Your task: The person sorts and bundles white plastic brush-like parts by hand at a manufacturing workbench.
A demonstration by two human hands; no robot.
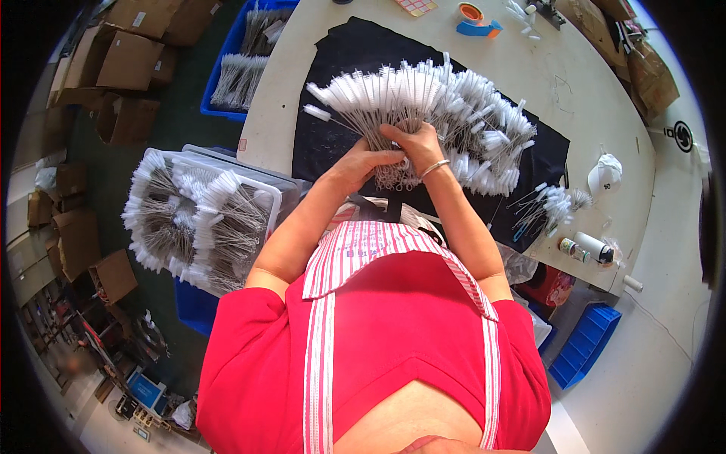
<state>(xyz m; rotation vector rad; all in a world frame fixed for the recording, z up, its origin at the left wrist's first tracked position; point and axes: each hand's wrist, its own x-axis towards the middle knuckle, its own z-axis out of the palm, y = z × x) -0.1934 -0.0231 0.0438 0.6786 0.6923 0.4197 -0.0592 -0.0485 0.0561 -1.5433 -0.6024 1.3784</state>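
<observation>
A thick, fanned bundle of straw brushes [386, 91], white bristles up and thin wire handles below, is gathered between my hands. My left hand [361, 163] wraps the wire handles from the left, low on the bundle. From the right, my right hand [416, 145] closes round the same handles, thumb across the front; a bangle circles that wrist. Looped wire ends stick out under the hands. Right beside the bundle lies a heap of more straw brushes [495, 144] on a black cloth [344, 53]. One brush [318, 113] juts out to the left.
At my left stands a pale bin [276, 208] packed with brushes. A blue crate [206, 106] beyond holds more. On the table's right sit loose blue-handled brushes [548, 206], a white cap [604, 174] and a white bottle [594, 246]. A tape dispenser [479, 29] is far back.
</observation>
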